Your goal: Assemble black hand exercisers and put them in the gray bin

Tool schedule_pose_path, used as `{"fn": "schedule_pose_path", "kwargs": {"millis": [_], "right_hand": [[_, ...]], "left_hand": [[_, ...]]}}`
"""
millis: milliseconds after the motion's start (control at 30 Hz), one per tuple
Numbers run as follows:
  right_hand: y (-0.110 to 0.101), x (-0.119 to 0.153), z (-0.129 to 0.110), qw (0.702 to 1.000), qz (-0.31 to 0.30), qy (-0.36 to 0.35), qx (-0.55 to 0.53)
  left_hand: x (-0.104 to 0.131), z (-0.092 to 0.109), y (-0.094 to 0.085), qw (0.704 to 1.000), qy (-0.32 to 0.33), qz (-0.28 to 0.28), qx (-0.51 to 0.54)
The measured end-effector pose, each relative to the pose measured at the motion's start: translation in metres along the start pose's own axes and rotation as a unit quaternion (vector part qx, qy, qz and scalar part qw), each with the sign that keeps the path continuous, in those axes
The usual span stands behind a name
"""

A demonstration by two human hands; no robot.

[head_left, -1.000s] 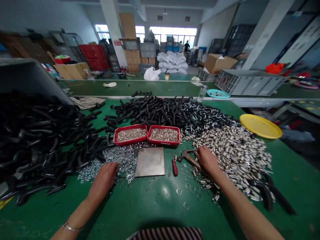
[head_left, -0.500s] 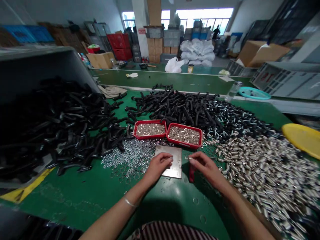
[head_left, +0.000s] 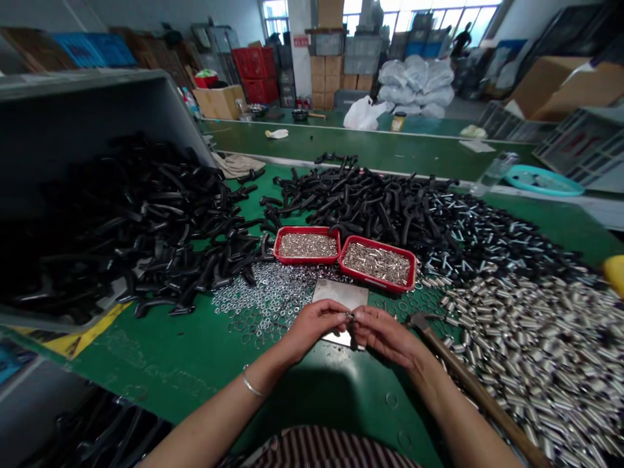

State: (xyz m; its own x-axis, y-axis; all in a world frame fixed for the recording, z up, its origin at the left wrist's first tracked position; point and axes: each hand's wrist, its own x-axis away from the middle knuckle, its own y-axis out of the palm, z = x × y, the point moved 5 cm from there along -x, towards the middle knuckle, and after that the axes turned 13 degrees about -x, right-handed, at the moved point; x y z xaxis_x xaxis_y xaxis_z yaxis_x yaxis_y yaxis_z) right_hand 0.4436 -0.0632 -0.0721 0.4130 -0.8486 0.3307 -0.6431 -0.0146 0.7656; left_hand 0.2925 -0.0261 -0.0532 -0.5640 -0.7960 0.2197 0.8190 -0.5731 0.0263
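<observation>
My left hand (head_left: pixel 312 328) and my right hand (head_left: pixel 383 333) meet over a flat metal plate (head_left: pixel 341 292). The fingertips of both are pinched around a small metal part (head_left: pixel 350 316), mostly covered by the fingers, so its exact kind cannot be made out. Beyond the plate stand two red trays: the left tray (head_left: pixel 308 261) holds tiny metal pieces, the right tray (head_left: pixel 377 282) small metal pins. Loose metal rings and nuts (head_left: pixel 263 299) lie to the left of the plate. Beside my right forearm rests a hammer (head_left: pixel 468 370) with a wooden handle.
Metal sleeves (head_left: pixel 531 351) are heaped at the right. Black curved handles (head_left: pixel 365 201) pile up behind the trays, and more spill from a grey crate (head_left: pixel 180 110) at the left. Black parts with silver bolts (head_left: pixel 478 224) lie at the back right, near a turquoise lid (head_left: pixel 543 181).
My right hand has moved left to meet my left hand over the plate. The red object formerly beneath it is no longer visible. The head view has shifted, and the hammer now shows clearly.
</observation>
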Motion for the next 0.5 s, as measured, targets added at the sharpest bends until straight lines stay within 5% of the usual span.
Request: {"fn": "schedule_pose_path", "kwargs": {"millis": [133,233,367,433,500], "right_hand": [[-0.012,-0.002,0.000,0.999,0.049,-0.014,0.009],[-0.012,-0.006,-0.015,0.983,0.110,-0.121,0.085],[0.013,-0.005,-0.035,0.945,0.124,-0.215,0.215],[0.025,-0.001,-0.042,0.924,0.121,-0.250,0.261],[0.031,0.003,-0.046,0.912,0.120,-0.265,0.290]], "left_hand": [[-0.001,0.002,-0.002,0.988,0.068,0.032,-0.133],[-0.001,0.013,0.001,0.931,0.174,0.089,-0.309],[0.003,0.021,-0.002,0.867,0.242,0.091,-0.427],[0.013,0.021,-0.024,0.849,0.240,0.139,-0.449],[0.028,0.019,-0.067,0.808,0.207,0.283,-0.474]]}}
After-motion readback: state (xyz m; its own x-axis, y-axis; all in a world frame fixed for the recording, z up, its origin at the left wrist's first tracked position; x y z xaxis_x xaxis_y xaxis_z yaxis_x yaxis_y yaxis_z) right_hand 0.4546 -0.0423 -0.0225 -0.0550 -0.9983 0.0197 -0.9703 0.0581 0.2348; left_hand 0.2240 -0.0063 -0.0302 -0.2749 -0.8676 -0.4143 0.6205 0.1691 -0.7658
